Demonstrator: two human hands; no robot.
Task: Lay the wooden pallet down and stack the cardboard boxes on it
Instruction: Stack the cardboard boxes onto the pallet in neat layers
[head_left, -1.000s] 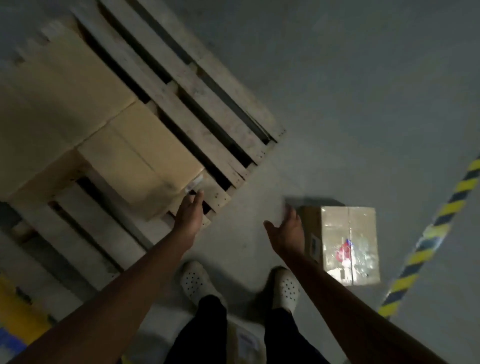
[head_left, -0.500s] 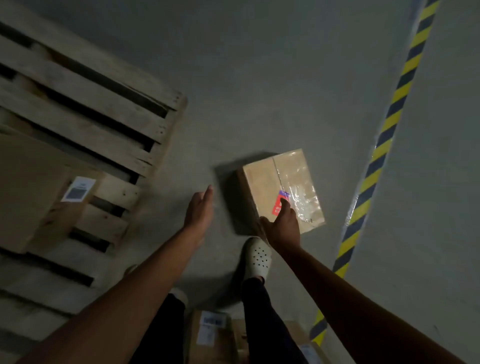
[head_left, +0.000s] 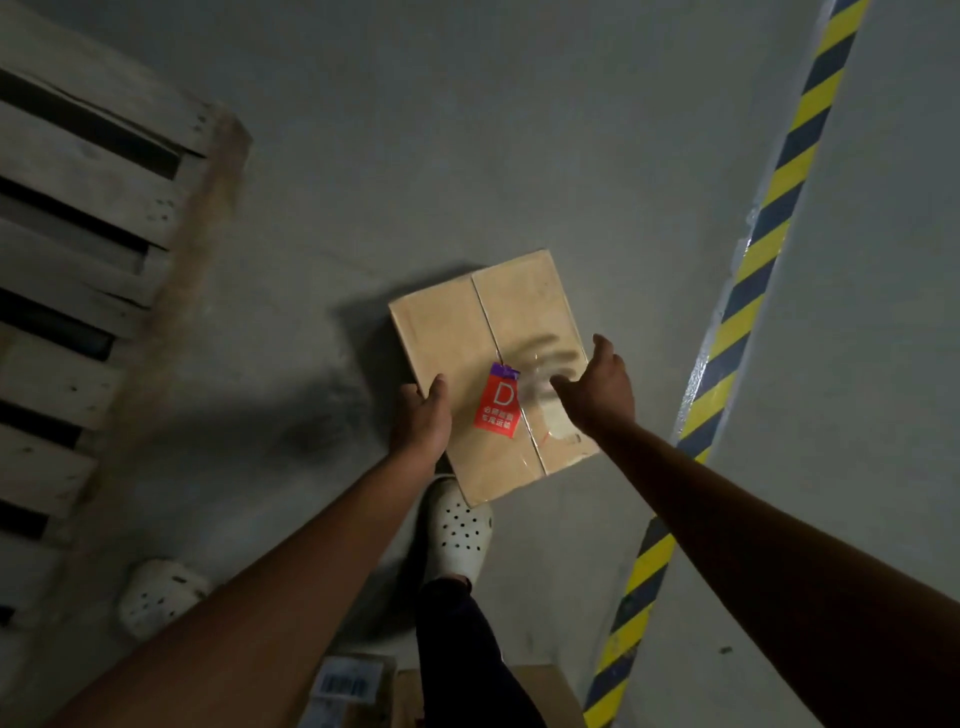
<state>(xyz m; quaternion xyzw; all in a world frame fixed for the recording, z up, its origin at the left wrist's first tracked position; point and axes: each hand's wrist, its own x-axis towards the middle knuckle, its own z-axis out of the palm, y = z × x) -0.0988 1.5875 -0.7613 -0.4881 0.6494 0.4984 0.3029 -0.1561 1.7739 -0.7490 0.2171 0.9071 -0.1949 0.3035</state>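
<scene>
At your far left the wooden pallet (head_left: 78, 260) lies flat on the grey floor (head_left: 467, 130), its slats running out of view. Near its edge sits your left white clog (head_left: 156, 597). Low in the view, between your legs, a second carton with a barcode label (head_left: 348, 686) shows partly.

Your left hand (head_left: 421, 421) grips the left edge of the cardboard box (head_left: 447, 332): the thumb lies on the top face and the fingers wrap out of sight down the side. The box is well apart from the pallet, in front of your right clog (head_left: 460, 530). Its near corner overlaps the toe, and you cannot tell whether it rests on the floor. A red sticker marked "D" (head_left: 497, 405) sits on the taped centre seam.

Your right hand (head_left: 602, 389) is spread wide at the box's right edge, thumb raised; whether it touches is unclear. Further right runs yellow-and-black floor tape (head_left: 753, 270).
</scene>
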